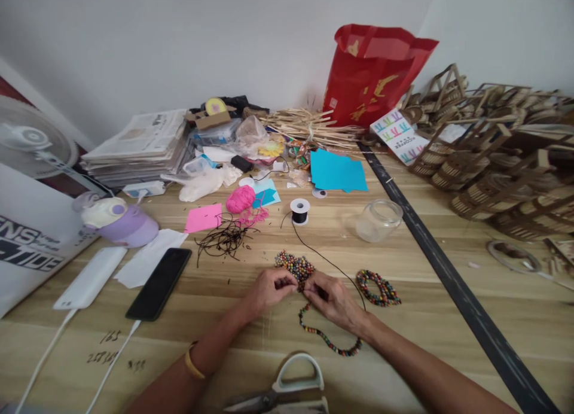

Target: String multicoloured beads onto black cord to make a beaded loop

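Both hands meet at a pile of small multicoloured beads point(293, 263). My left hand point(269, 289) is closed in a pinch at the pile's near edge; what lies between its fingertips is too small to make out. Opposite it, my right hand point(334, 299) pinches close to the upper end of a strand of strung beads point(329, 343), which curves over the table below; the pinched end seems to be its cord. Black cord point(325, 257) runs from a white spool point(300, 212) down to my right wrist. A coiled bead string point(378, 288) lies right of that hand.
Scissors point(299, 375) lie at the near edge, and a glass jar point(379, 221) stands right of the spool. Cut black cords point(224, 239), pink yarn point(240, 198) and a phone point(159, 284) are to the left. Woven baskets point(484, 174) crowd the right; a red bag point(374, 76) stands behind.
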Action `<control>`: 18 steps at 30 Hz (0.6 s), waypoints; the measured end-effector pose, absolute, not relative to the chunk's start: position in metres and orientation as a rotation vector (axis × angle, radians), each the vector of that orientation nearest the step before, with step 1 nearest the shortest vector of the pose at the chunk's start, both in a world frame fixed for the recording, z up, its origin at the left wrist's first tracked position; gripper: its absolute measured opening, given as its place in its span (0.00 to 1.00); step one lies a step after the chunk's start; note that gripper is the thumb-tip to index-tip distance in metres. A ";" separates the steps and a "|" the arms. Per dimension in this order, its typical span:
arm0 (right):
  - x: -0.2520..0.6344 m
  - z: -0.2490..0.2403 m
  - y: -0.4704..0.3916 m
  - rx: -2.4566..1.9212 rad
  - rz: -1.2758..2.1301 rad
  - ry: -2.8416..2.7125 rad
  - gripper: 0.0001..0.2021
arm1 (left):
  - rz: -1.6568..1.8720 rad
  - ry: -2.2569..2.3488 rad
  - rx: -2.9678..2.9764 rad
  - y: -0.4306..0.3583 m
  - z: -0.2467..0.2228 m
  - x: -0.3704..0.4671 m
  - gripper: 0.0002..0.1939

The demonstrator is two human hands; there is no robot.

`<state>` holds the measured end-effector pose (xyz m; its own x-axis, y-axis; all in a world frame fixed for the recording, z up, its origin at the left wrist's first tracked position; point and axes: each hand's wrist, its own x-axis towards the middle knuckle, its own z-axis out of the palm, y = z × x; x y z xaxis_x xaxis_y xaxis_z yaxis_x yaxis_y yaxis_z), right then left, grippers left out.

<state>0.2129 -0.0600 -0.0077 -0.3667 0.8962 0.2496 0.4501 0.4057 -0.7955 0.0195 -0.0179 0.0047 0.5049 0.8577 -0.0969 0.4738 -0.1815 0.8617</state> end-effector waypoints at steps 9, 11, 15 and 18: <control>0.213 -0.009 -0.060 -1.148 0.831 -2.004 0.05 | 0.566 1.071 1.606 -0.016 0.002 0.014 0.07; 0.213 -0.008 -0.060 -1.154 0.838 -2.003 0.05 | 0.559 1.077 1.611 -0.017 0.002 0.014 0.07; 0.213 -0.005 -0.060 -1.160 0.854 -2.003 0.05 | 0.529 1.096 1.647 -0.018 0.006 0.014 0.07; 0.213 -0.004 -0.060 -1.158 0.851 -2.004 0.06 | 0.526 1.083 1.681 -0.019 0.008 0.015 0.07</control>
